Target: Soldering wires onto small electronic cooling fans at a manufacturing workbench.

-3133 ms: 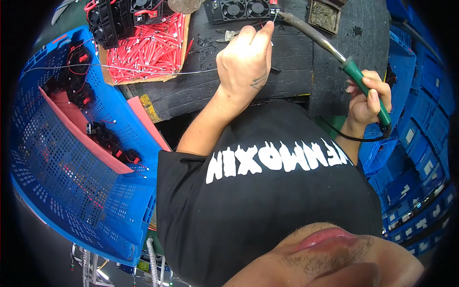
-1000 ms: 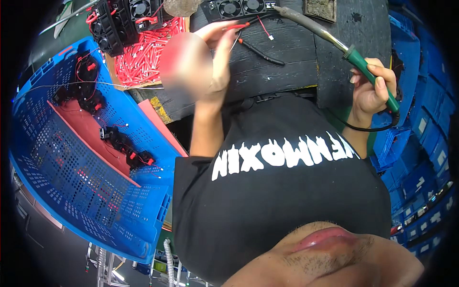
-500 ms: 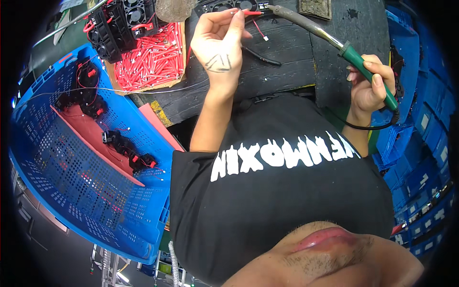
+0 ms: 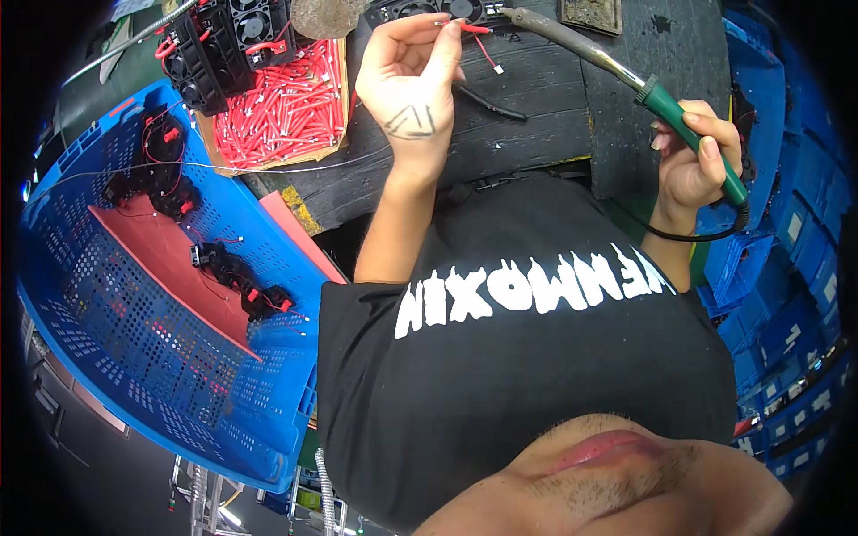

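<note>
My left hand (image 4: 414,76) pinches a short red wire (image 4: 471,29) between thumb and fingertips at the top of the view. The wire's free end reaches toward a black fan assembly (image 4: 420,12), partly cut off by the upper edge. My right hand (image 4: 697,161) is wrapped round the green handle of a soldering iron (image 4: 657,100). Its tip lies at the right end of the fan assembly, close to the red wire; contact there is too small to tell. A thin red lead with a white connector (image 4: 498,69) hangs from the assembly. Beneath my left hand lies a black-handled tool (image 4: 492,105), its head hidden.
Left of my left hand, a cardboard box (image 4: 343,107) holds many red wires, with stacked black fans (image 4: 204,67) behind it. A blue perforated crate (image 4: 299,375) with fan assemblies stands at the left. A sponge tray (image 4: 590,14) lies behind the iron; blue bins (image 4: 760,295) line the right.
Both hands have shifted only slightly, with the red wire and the iron still held. The wire's free end now tilts down a little to the right.
</note>
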Action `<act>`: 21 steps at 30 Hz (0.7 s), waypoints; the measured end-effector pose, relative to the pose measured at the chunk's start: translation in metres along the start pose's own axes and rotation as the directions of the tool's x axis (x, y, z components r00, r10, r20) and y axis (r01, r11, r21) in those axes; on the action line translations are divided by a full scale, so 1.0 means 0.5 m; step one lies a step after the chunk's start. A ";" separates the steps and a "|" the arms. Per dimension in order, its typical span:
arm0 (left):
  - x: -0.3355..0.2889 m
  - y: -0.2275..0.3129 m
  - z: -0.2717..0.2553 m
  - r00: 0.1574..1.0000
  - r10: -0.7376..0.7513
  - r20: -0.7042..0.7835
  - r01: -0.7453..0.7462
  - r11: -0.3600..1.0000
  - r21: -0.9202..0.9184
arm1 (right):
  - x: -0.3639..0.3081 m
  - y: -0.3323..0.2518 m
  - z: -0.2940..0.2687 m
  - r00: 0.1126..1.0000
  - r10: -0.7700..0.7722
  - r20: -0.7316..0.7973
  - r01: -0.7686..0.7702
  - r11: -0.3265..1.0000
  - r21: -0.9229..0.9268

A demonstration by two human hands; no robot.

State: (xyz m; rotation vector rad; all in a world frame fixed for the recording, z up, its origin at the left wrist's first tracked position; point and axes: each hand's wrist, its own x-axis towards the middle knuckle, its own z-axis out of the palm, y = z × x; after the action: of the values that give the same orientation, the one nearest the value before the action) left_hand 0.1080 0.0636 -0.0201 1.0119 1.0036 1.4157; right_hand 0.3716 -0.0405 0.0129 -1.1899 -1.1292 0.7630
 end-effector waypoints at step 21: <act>0.013 -0.007 0.017 0.996 -0.032 -0.083 0.056 0.949 0.310 | 0.004 0.003 0.011 1.000 0.022 0.019 -0.023 1.000 0.013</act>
State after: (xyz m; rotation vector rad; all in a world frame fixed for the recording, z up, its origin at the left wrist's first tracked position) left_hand 0.1165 0.0706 -0.0207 1.1622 1.3299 1.2909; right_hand 0.3672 -0.0367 0.0118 -1.1882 -1.1262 0.7991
